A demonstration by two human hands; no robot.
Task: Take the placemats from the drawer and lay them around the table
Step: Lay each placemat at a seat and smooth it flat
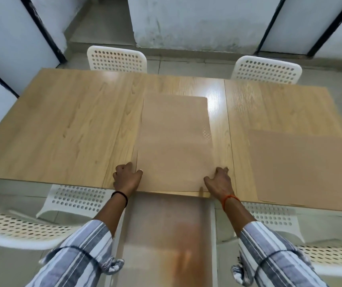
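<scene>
- Our left hand rests at the near left corner of the middle placemat, thumb on top of its edge and fingers curled beside it; we judge it a pinch at the corner, though the fingers' underside is hidden.
- Our right hand mirrors it at the near right corner, thumb spread over the mat and fingers along its side edge, so the two hands can keep the sheet square as it lies on the table.
- This mat lies lengthwise away from us, its near edge about flush with the table's edge, probably not its final seat.
- A second placemat lies flat to the right, well apart, cut off by the frame's edge.
- Below the table edge the open drawer shows between our sleeves; blur hides whether more mats lie inside.
- White perforated chairs stand around the table; the near ones are partly tucked under it.
</scene>
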